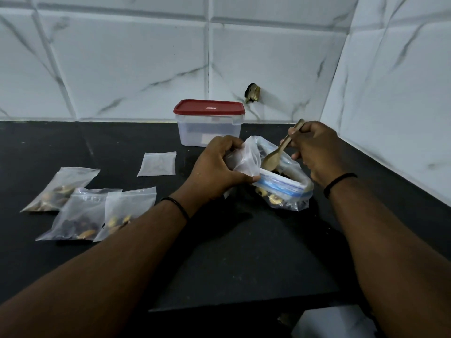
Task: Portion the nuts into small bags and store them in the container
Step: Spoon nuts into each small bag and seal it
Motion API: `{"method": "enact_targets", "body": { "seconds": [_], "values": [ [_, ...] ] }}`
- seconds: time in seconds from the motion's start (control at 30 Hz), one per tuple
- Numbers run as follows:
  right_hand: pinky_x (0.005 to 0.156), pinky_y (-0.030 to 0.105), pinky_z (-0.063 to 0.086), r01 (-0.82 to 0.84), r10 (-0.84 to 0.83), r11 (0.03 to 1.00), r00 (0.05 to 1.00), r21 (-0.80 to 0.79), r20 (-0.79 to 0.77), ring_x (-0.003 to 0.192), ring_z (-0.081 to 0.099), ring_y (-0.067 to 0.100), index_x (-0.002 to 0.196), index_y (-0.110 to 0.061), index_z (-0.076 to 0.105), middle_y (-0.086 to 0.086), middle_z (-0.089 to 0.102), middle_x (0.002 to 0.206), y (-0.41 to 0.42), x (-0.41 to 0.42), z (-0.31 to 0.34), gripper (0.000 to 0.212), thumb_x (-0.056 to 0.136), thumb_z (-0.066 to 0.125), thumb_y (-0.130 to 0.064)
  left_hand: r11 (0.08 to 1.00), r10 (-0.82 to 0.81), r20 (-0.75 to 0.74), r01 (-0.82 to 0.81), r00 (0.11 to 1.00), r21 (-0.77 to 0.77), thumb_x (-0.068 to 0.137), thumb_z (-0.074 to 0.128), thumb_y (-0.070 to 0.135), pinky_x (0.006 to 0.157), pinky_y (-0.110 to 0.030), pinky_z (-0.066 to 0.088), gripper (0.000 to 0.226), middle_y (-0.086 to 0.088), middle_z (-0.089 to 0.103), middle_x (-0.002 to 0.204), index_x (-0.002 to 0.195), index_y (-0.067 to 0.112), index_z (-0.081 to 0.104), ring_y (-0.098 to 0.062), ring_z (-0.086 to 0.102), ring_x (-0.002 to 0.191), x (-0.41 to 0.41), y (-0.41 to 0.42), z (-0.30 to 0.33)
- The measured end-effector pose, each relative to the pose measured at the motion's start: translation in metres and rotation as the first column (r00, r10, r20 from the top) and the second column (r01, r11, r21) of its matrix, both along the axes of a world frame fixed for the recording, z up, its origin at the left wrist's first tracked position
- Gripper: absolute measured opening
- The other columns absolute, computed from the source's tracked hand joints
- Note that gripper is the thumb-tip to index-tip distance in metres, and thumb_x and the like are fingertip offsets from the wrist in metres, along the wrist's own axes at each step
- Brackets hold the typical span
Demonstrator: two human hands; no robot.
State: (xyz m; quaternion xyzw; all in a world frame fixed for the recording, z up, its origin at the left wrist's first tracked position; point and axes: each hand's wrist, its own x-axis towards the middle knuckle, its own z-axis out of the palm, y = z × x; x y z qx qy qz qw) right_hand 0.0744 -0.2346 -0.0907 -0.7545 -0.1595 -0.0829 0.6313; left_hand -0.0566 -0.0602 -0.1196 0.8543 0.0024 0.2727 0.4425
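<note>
Holding a small clear bag (244,158) in the left hand (217,167), the person keeps it just beside the mouth of the big bag (283,189); fingers curl over the small bag's top and the thumb runs under it. Whether this bag holds anything cannot be told. The right hand (314,152) grips the handle of a wooden spoon (273,160), fingers curled round it, bowl pointing down into the big bag's opening. Spoon load not readable. Nuts (274,198) show only partly through the big bag's lower plastic, dim and half hidden by the folded blue-striped rim.

Beyond the hands, between them: container (208,129), red lid (208,109) on, contents obscured by cloudy walls. Left of the left hand, near it: one flat bag (157,164), seemingly unfilled. Further left, well apart from both hands: three filled bags (80,203), overlapping each other; contents blurred, light and dark pieces.

All rest on a dark counter (244,252). A black band (339,182) sits on the right wrist, another on the left. A pale object at the lower right is cut off by the frame edge, unidentifiable.
</note>
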Motion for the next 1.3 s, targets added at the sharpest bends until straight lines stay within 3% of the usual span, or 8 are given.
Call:
{"method": "enact_targets", "body": {
  "seconds": [0.13, 0.37, 0.53, 0.83, 1.03, 1.1, 1.3],
  "values": [
    [0.037, 0.015, 0.034, -0.1, 0.096, 0.987, 0.995, -0.122, -0.036, 0.04, 0.041, 0.009, 0.085, -0.008, 0.065, 0.012, 0.073, 0.08, 0.008, -0.002, -0.003, 0.021, 0.093, 0.068, -0.027, 0.998, 0.01, -0.065, -0.007, 0.998, 0.056, 0.065, 0.091, 0.022, 0.09, -0.021, 0.052, 0.063, 0.013, 0.053, 0.117, 0.115, 0.031, 0.053, -0.008, 0.055, 0.108, -0.001, 0.0, -0.002],
    [0.031, 0.014, 0.023, -0.259, 0.225, 0.96, 0.939, -0.106, -0.26, 0.039, 0.037, 0.005, 0.08, -0.012, 0.062, 0.007, 0.074, 0.075, 0.006, -0.002, 0.0, 0.017, 0.092, 0.069, -0.023, 0.995, 0.027, -0.081, -0.019, 0.996, 0.097, 0.067, 0.09, 0.024, 0.091, -0.026, 0.054, 0.062, 0.007, 0.057, 0.123, 0.119, 0.027, 0.056, -0.01, 0.057, 0.108, 0.0, 0.0, -0.001],
    [0.032, 0.014, 0.017, -0.233, 0.194, 0.969, 0.924, -0.084, -0.329, 0.037, 0.033, 0.006, 0.071, -0.013, 0.056, 0.005, 0.073, 0.064, 0.009, -0.004, 0.001, 0.025, 0.095, 0.064, -0.015, 0.994, 0.029, -0.07, -0.022, 0.997, 0.105, 0.067, 0.09, 0.024, 0.084, -0.018, 0.051, 0.062, 0.007, 0.057, 0.12, 0.119, 0.024, 0.057, -0.009, 0.057, 0.106, 0.0, 0.0, 0.0],
    [0.032, 0.014, 0.019, -0.273, 0.219, 0.951, 0.926, -0.144, -0.308, 0.035, 0.031, 0.002, 0.079, -0.015, 0.057, 0.012, 0.073, 0.085, 0.004, 0.006, -0.001, 0.018, 0.096, 0.062, -0.018, 0.993, 0.031, -0.075, -0.023, 0.997, 0.113, 0.068, 0.089, 0.026, 0.081, -0.015, 0.05, 0.059, 0.006, 0.058, 0.121, 0.117, 0.026, 0.056, -0.009, 0.058, 0.106, -0.002, 0.003, 0.0],
    [0.034, 0.014, 0.018, -0.346, 0.254, 0.913, 0.897, -0.216, -0.361, 0.036, 0.03, 0.001, 0.077, -0.015, 0.06, 0.001, 0.068, 0.065, 0.002, 0.007, -0.001, 0.019, 0.095, 0.063, -0.02, 0.996, 0.023, -0.084, -0.016, 0.996, 0.091, 0.067, 0.089, 0.027, 0.08, -0.012, 0.049, 0.062, 0.007, 0.059, 0.121, 0.119, 0.025, 0.056, -0.008, 0.057, 0.107, -0.003, 0.003, 0.0],
    [0.035, 0.014, 0.018, -0.356, 0.255, 0.906, 0.891, -0.23, -0.375, 0.036, 0.03, 0.001, 0.077, -0.015, 0.061, 0.003, 0.07, 0.071, 0.003, 0.007, -0.001, 0.019, 0.095, 0.063, -0.021, 0.996, 0.017, -0.091, -0.01, 0.996, 0.087, 0.068, 0.088, 0.026, 0.079, -0.012, 0.048, 0.061, 0.007, 0.058, 0.123, 0.12, 0.026, 0.055, -0.008, 0.056, 0.109, -0.002, 0.003, 0.0],
    [0.033, 0.012, 0.016, -0.199, 0.15, 0.977, 0.891, -0.072, -0.428, 0.033, 0.029, 0.004, 0.078, -0.012, 0.062, 0.012, 0.073, 0.078, 0.006, 0.01, -0.003, 0.016, 0.093, 0.062, -0.016, 0.998, 0.006, -0.065, -0.002, 0.998, 0.061, 0.067, 0.09, 0.026, 0.078, -0.013, 0.05, 0.059, 0.007, 0.059, 0.12, 0.112, 0.031, 0.053, -0.008, 0.058, 0.106, -0.002, 0.005, -0.001]
  ]
}}
